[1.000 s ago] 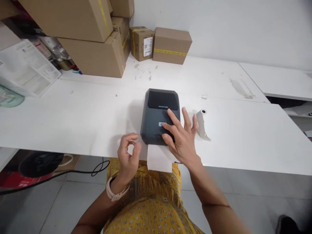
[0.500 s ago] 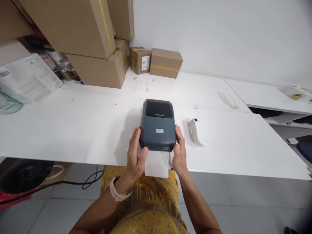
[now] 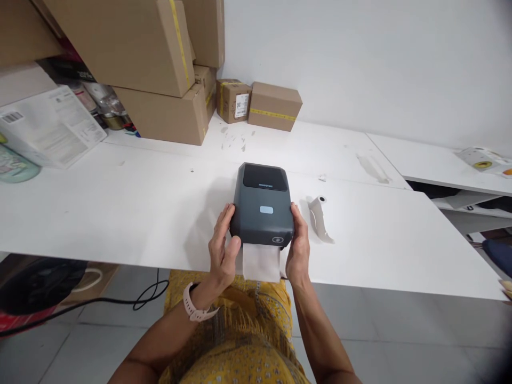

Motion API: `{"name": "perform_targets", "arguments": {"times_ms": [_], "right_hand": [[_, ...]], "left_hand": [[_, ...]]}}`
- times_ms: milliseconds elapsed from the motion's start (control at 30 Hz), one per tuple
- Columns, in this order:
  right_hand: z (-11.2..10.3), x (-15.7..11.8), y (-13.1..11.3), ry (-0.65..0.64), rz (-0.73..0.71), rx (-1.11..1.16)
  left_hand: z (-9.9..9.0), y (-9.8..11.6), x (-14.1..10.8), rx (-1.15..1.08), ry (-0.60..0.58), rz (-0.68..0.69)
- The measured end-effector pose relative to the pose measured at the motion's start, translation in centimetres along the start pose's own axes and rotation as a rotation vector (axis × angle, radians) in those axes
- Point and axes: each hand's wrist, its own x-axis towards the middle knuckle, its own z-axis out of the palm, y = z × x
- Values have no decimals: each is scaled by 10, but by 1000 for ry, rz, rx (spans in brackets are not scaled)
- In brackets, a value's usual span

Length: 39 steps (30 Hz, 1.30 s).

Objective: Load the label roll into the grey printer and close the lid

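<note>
A dark grey label printer point(image 3: 262, 221) with a pale blue button sits near the front edge of the white table. Blank white paper point(image 3: 261, 262) sticks out from its front, towards me. My left hand point(image 3: 222, 246) grips the printer's left side, fingers along the wall and thumb by the front corner. On the opposite side, my right hand point(image 3: 298, 245) presses its fingers against the right wall; its thumb is partly hidden. To the right lies a small paper roll point(image 3: 318, 213) with a curled, loose tail.
Stacked cardboard boxes point(image 3: 160, 114) stand at the back left, with two smaller cartons point(image 3: 275, 106) by the wall. A white printed box point(image 3: 52, 128) and a green bottle point(image 3: 16, 164) are far left. A black cable point(image 3: 120, 300) runs below the table.
The printer has shifted slightly right and its front looks a little raised, with both hands still on its sides. The paper's end sits slightly farther from me. The view has shifted a little.
</note>
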Motion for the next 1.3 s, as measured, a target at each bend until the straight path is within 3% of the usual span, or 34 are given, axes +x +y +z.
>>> {"name": "perform_targets", "arguments": {"times_ms": [100, 233, 333, 400, 500, 567, 700, 800, 867, 933, 1100, 1167, 1300], "right_hand": [[-3, 18, -13, 0, -58, -80], [-4, 66, -35, -1, -202, -209], [1, 114, -49, 7, -292, -260], [5, 144, -56, 11, -321, -281], [8, 185, -61, -3, -299, -286], [7, 210, -59, -42, -270, -307], [4, 246, -51, -133, -272, -378], [4, 246, -52, -130, -424, -447], [5, 229, -57, -77, -507, -482], [5, 206, -60, -131, -495, -521], [11, 169, -46, -807, -242, -706], [18, 170, -34, -937, -162, -770], [37, 180, -15, -1068, -80, -813]], "left_hand": [[1, 7, 20, -102, 19, 35], [-2, 10, 72, -238, 29, 123], [-9, -2, 112, -198, -25, 14], [-14, -15, 127, -141, -153, -116], [-18, -32, 130, -101, -374, -290], [-19, -39, 126, -95, -465, -323], [-15, -45, 119, -20, -425, -340], [-13, -45, 119, 66, -359, -344], [-12, -41, 118, 196, -316, -338], [-11, -33, 118, 368, -277, -337], [-9, -13, 120, 557, -348, -380], [-9, -10, 122, 556, -374, -395], [-10, -10, 125, 567, -428, -330]]}}
